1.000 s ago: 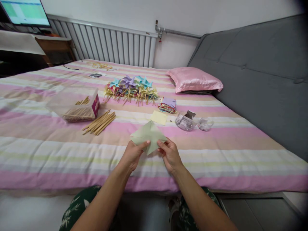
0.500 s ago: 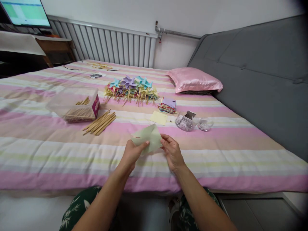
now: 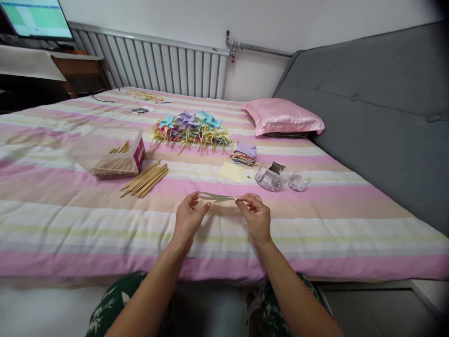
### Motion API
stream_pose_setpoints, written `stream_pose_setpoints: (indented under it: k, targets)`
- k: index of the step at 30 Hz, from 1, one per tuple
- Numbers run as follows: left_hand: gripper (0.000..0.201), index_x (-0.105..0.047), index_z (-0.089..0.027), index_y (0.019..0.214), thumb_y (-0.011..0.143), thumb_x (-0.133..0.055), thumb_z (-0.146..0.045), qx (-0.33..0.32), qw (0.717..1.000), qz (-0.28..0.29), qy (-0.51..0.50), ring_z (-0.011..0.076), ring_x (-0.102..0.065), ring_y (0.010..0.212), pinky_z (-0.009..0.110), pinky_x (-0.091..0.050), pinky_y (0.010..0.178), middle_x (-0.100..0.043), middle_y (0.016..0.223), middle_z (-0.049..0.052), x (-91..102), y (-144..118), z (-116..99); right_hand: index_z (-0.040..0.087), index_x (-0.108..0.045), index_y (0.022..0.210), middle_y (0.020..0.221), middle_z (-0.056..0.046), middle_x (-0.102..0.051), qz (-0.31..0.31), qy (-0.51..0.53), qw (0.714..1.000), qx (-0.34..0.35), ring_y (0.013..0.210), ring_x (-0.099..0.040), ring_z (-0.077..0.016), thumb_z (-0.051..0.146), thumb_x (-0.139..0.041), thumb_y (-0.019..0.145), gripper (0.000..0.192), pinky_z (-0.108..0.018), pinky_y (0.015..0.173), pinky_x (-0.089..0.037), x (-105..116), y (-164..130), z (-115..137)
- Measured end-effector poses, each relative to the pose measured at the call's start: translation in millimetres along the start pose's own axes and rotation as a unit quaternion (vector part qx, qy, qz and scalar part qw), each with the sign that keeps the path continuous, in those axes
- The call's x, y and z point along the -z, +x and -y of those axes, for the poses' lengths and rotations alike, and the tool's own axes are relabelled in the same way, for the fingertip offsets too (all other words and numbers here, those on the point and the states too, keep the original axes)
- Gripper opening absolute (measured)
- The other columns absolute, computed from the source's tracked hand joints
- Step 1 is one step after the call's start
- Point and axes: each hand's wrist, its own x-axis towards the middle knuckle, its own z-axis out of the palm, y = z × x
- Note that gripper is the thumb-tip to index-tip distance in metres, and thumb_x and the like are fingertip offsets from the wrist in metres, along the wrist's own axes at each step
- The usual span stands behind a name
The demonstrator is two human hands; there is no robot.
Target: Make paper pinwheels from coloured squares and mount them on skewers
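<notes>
I hold a pale green folded paper (image 3: 217, 197) edge-on and nearly flat above the striped bed cover (image 3: 70, 220). My left hand (image 3: 189, 218) pinches its left end. The paper's right end sits between the fingertips of my right hand (image 3: 257, 215). Just beyond the paper lies a yellow paper square (image 3: 231, 172). A loose bundle of wooden sticks (image 3: 145, 179) lies to the left of my hands.
A clear box of sticks (image 3: 112, 157) stands at the left. A heap of finished paper pinwheels (image 3: 191, 128) lies farther back, beside a stack of coloured papers (image 3: 244, 154). Two small clear containers (image 3: 277, 178) sit to the right. A pink pillow (image 3: 283, 117) rests near the grey headboard (image 3: 368, 107).
The green paper has tipped from facing me to lying almost flat and edge-on. Both hands have risen a little and moved apart along it.
</notes>
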Motion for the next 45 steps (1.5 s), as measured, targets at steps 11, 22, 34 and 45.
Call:
stream_pose_setpoints:
  k: [11,22,34,45]
  targets:
    - [0.049,-0.06,-0.002,0.094,0.091,-0.029,-0.041,0.316,0.896,0.144,-0.275,0.0229,-0.066,0.072,0.034,-0.053,0.069,-0.067,0.076,0.019,5.0,-1,-23,0.022,-0.071,0.081,0.083,-0.003,-0.056,0.032,0.076,0.996,0.022,0.068,-0.056,-0.0121,0.027,-0.066,0.075,0.009,-0.024,0.054,-0.048,-2,-6,6]
    - [0.02,-0.068,-0.009,0.09,0.074,-0.065,-0.02,0.233,0.926,0.196,-0.225,0.0153,-0.063,0.063,0.022,-0.049,0.057,-0.071,0.078,0.009,24.8,5,-32,0.024,-0.072,0.079,0.081,-0.003,-0.061,0.155,0.072,0.984,0.055,0.074,-0.06,-0.0139,0.023,-0.065,0.076,0.008,-0.024,0.06,-0.051,-1,-10,14]
    - [0.035,-0.07,-0.008,0.087,0.06,-0.077,-0.029,0.178,0.957,0.21,-0.091,0.015,-0.06,0.058,0.022,-0.043,0.055,-0.071,0.07,0.009,26.1,0,-28,0.023,-0.073,0.081,0.075,-0.002,-0.07,0.254,0.042,0.966,0.031,0.068,-0.063,-0.0138,0.022,-0.068,0.072,0.011,-0.022,0.057,-0.048,-1,-12,13]
    - [0.032,-0.072,-0.009,0.079,0.058,-0.077,-0.032,0.136,0.961,0.231,-0.068,0.013,-0.056,0.051,0.022,-0.039,0.05,-0.067,0.061,0.005,22.7,-7,-34,0.021,-0.074,0.072,0.068,-0.004,-0.07,0.258,0.037,0.965,-0.039,0.059,-0.061,-0.0135,0.03,-0.073,0.067,0.01,-0.023,0.053,-0.046,-3,-13,19]
